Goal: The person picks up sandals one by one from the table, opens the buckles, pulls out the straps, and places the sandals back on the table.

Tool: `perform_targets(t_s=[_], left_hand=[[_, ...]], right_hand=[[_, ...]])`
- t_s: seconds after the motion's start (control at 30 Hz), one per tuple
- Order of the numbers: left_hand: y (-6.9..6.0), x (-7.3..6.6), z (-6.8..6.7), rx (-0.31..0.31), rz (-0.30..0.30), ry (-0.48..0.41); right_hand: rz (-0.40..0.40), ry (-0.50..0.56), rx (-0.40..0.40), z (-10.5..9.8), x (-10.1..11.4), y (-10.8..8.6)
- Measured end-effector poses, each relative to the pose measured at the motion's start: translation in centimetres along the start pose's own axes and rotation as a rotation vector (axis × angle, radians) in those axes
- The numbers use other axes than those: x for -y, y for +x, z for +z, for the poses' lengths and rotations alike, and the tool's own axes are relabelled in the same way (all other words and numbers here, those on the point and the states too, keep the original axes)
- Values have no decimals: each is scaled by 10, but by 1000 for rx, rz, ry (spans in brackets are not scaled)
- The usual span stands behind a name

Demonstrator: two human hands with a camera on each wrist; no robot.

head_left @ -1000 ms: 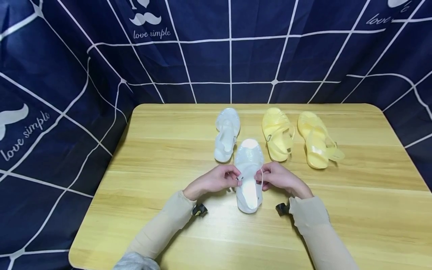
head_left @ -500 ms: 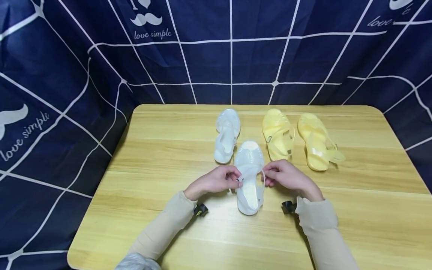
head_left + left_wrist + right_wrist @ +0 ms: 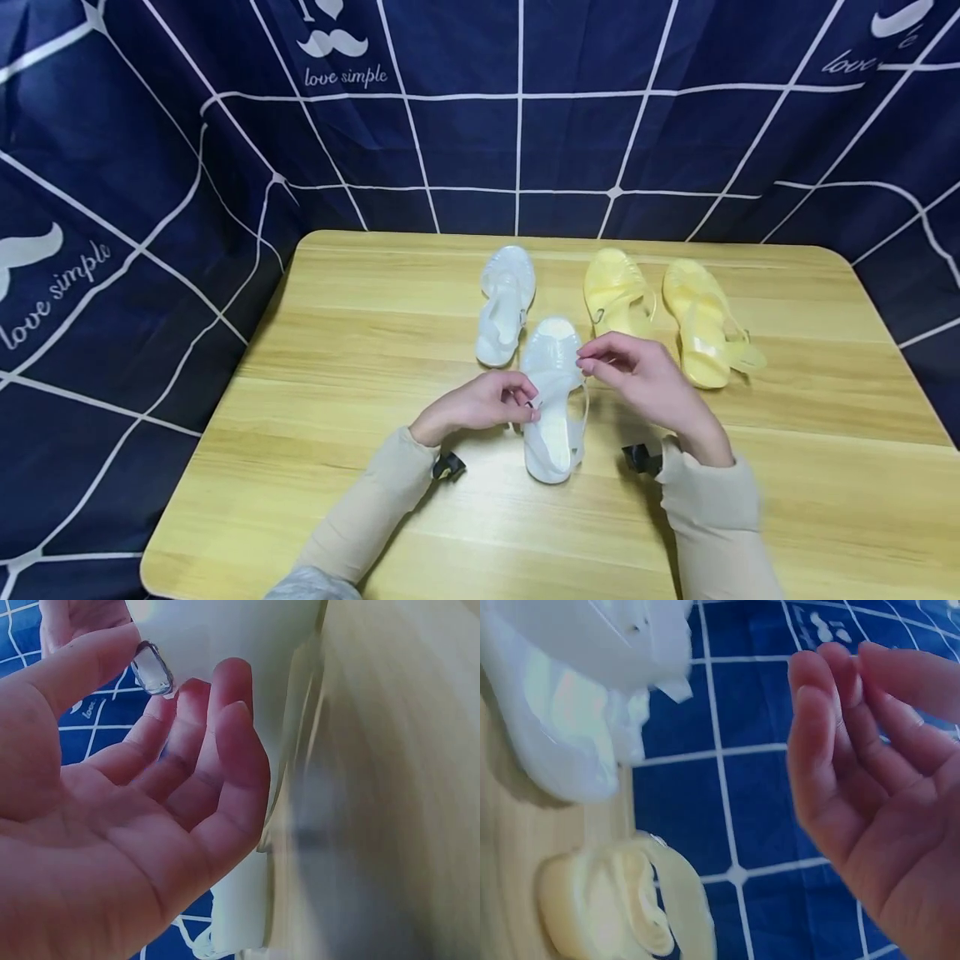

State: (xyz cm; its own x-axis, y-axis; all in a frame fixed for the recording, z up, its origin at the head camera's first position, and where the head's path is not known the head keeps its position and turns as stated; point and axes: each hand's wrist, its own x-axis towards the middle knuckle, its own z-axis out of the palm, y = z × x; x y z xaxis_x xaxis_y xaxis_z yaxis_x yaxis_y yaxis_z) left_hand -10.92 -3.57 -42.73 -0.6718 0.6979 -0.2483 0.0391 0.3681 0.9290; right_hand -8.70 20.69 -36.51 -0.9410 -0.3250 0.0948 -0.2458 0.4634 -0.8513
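A translucent white sandal lies toe away from me on the table, its thin strap looping out on the right side. My left hand pinches the sandal's strap end at its left side; in the left wrist view the thumb touches the metal buckle, with some fingertips partly hidden behind the strap. My right hand hovers just right of the sandal's front, fingers loosely bent and holding nothing. The right wrist view shows its fingertips apart from the sandal.
A second white sandal lies behind and to the left. Two yellow sandals, one partly covered by my right hand and another farther right, lie on the wooden table. Dark blue patterned cloth surrounds the table.
My right hand has let go of the strap on the sandal's right side, then moved right and up. My left hand stays at the buckle.
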Motion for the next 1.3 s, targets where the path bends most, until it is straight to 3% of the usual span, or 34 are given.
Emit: perform_targets(t_s=[0.2,0.3,0.43,0.57,0.77,0.93,1.3], left_hand=[[4,5,3,18,-2,-15],[5,7,4,29,28,-18],[6,11,5,61,92,16],[6,14,4,103,120,35],[4,18,-1,161,61,-66],[5,19,-2,171,8,-128],[8,20,1,149,-16,-142]], right_hand=[[-109,-78,102,27,-3,5],[-154,-98,179,41,-3,8],[-175,-165,256,53,-7,10],[-166,-244,301,57,-11,10],[-134,-270,367,56,-16,9],[-123,-271,407,53,-19,9],[-111,-312,430,53,-15,9]])
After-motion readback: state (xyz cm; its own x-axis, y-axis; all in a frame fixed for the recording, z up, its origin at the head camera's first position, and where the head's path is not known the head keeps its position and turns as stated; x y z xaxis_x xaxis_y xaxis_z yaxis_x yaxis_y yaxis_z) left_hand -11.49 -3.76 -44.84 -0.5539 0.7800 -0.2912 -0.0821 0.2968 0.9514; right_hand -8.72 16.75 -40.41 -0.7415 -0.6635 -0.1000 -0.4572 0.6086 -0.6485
